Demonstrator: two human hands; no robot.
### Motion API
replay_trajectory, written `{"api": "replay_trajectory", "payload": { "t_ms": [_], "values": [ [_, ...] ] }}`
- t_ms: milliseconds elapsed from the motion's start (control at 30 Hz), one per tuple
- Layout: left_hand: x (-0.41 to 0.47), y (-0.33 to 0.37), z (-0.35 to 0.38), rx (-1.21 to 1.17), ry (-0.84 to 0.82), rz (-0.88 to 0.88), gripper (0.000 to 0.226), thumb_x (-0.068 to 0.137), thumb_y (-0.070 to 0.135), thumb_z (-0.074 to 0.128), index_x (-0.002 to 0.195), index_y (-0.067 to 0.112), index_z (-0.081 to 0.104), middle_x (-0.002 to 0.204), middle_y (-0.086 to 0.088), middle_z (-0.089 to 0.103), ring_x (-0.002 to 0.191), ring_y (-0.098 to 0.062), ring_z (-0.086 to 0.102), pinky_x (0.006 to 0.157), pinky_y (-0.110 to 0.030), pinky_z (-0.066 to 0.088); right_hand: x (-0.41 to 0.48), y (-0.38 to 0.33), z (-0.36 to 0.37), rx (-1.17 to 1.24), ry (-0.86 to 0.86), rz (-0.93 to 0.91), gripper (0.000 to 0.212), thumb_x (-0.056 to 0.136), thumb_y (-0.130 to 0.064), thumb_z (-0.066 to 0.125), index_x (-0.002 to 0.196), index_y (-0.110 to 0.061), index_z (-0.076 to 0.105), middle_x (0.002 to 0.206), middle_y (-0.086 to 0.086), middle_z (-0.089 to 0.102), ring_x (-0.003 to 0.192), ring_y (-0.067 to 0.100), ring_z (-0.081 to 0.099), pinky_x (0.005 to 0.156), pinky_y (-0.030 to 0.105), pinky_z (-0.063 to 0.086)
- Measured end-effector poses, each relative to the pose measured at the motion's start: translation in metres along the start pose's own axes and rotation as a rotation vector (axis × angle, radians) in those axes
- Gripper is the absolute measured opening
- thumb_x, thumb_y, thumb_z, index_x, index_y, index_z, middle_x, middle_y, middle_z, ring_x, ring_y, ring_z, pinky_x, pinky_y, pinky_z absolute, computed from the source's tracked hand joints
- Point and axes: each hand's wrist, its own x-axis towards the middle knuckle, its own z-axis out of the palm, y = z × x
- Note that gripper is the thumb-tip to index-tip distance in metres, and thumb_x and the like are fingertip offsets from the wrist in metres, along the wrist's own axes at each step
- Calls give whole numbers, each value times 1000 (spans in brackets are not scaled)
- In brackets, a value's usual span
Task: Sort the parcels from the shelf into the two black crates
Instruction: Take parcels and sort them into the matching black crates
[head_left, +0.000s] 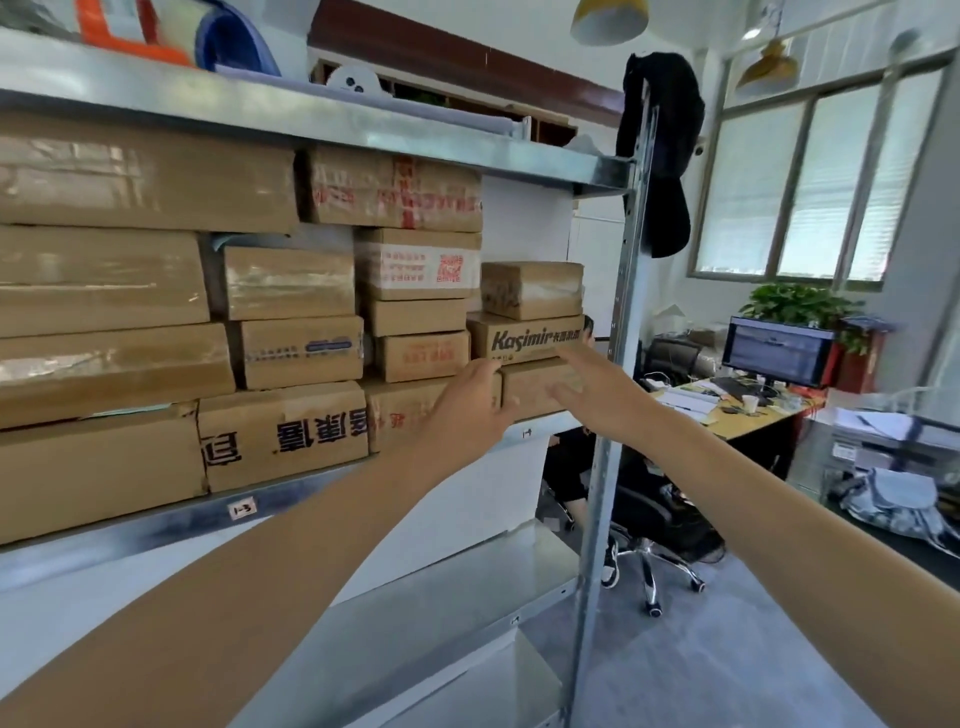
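Observation:
A metal shelf (332, 127) holds several brown cardboard parcels stacked in rows. At its right end a small taped parcel (532, 290) lies on a box printed "Kasimir" (524, 339), which rests on a plain bottom parcel (535, 384). My left hand (475, 410) reaches to the left side of that bottom parcel, fingers apart. My right hand (597, 389) is spread at its right front, fingertips near the Kasimir box's lower edge. Neither hand is closed on anything. No black crate is in view.
The shelf's steel upright (621, 332) stands just right of my right hand, with a black garment (665, 156) hung on top. A lower steel shelf (441, 613) is below. Beyond are a seated person (576, 467), an office chair (649, 525) and a desk with a monitor (779, 353).

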Motion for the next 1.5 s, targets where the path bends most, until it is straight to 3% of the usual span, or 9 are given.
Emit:
{"api": "replay_trajectory", "payload": {
  "t_ms": [100,233,500,633,800,933,1033,1367,1500],
  "values": [
    [27,-3,5,-29,23,19,48,97,24,57,140,7,42,139,-8,47,126,-21,45,103,-28,37,25,28,0,3,-3,8,47,101,-29,51,146,-26,38,148,1,40,124,23,51,89,33,48],
    [65,-5,17,-21,100,-3,41,96,22,58,133,7,47,127,-8,52,107,-14,46,93,-24,38,58,60,-6,-33,14,-12,48,102,-21,49,148,-11,38,147,7,42,133,16,40,90,6,22],
    [135,9,36,18,175,-46,60,101,30,52,153,14,27,158,-2,29,143,-17,30,110,-25,24,141,120,-32,36,-9,-57,37,98,-25,51,133,-14,54,121,9,59,110,28,59,96,40,50],
    [165,8,44,-3,248,-127,60,100,30,54,153,15,28,155,-1,33,121,-7,46,87,2,33,178,134,-43,104,59,-50,48,100,-36,47,144,-18,41,136,4,49,126,23,48,105,33,39],
    [189,4,49,-19,305,-215,59,101,32,51,153,14,30,155,-4,37,139,-20,39,108,-26,31,220,145,-42,246,52,2,61,101,-39,48,152,-13,26,144,6,46,132,27,47,101,34,41],
    [201,3,51,-19,317,-228,55,101,33,51,149,14,37,147,-3,49,127,-18,51,100,-25,39,239,148,-35,384,11,22,56,101,-40,48,146,-12,31,140,7,51,128,26,51,102,36,43],
    [207,6,51,-14,315,-224,41,102,31,48,140,16,49,135,-2,58,102,-10,57,76,-19,45,242,146,-29,463,-3,37,56,102,-45,41,147,-12,32,139,4,49,126,22,48,99,34,39],
    [202,27,54,-255,435,-247,38,101,33,49,135,18,57,130,3,61,115,-13,57,97,-30,46,232,150,-28,569,148,-64,73,98,-65,19,149,-15,31,141,7,50,129,25,48,105,42,38],
    [197,46,52,-458,519,-285,17,102,33,47,104,29,64,105,11,63,95,-3,55,70,-20,36,218,149,-40,583,231,-123,72,99,-64,20,148,-13,32,139,7,52,126,24,51,108,47,40]
  ]
}}
